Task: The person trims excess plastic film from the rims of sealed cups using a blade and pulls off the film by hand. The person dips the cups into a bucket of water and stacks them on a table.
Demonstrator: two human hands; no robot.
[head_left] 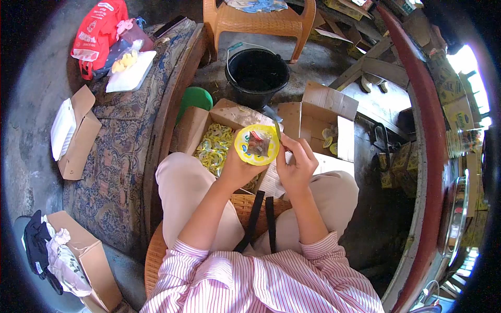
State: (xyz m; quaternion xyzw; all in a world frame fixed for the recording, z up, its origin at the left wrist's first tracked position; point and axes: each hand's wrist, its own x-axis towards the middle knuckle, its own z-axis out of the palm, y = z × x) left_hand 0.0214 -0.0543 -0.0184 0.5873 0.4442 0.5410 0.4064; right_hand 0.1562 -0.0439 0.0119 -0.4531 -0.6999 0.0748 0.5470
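My left hand is closed around a plastic cup with a printed yellow top, held up in front of my knees. A small dark reddish-brown picture or see-through patch shows in the middle of the top. At the cup's right edge my right hand has its fingers pinched together. A thin, dark, blade-like piece sticks up from those fingers beside the rim; its lower end is hidden. Below the hands, a cardboard box holds many yellow-and-clear cut rings or lid pieces.
A second open cardboard box with a few yellow pieces stands at the right. Beyond are a black bucket, a green round object and an orange plastic chair. A patterned bench runs along the left; a red-brown beam rises right.
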